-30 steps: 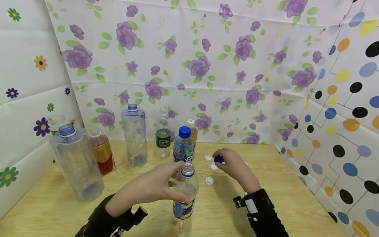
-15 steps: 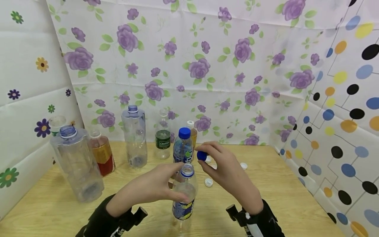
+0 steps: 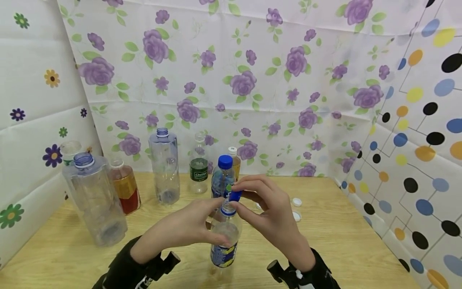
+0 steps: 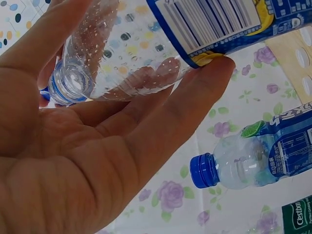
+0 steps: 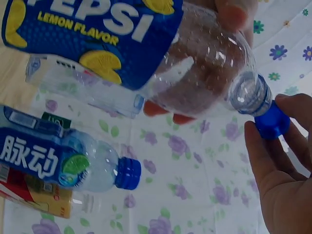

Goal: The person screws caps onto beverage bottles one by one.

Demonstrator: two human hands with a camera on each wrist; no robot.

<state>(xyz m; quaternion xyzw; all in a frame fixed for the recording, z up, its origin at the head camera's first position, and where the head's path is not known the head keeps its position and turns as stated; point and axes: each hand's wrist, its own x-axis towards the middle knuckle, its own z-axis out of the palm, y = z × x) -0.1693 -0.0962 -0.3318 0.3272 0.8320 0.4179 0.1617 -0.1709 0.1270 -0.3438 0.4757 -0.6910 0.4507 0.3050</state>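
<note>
Clear plastic Pepsi bottle (image 3: 224,235) upright near the table's (image 3: 353,249) front edge, open-necked, cap at its mouth.
Left hand (image 3: 180,230) is wrapped round the bottle's upper body from 9 o'clock, fingers curled on it. Right hand (image 3: 268,214), coming from 3 o'clock, pinches the blue cap (image 3: 235,196) between thumb and fingertips, just above and touching the neck, tilted. At 12 o'clock behind stands a blue-capped bottle (image 3: 223,176). Farther, at 10 o'clock, stand the empty bottles; white caps (image 3: 296,202) lie at 2 o'clock.
</note>
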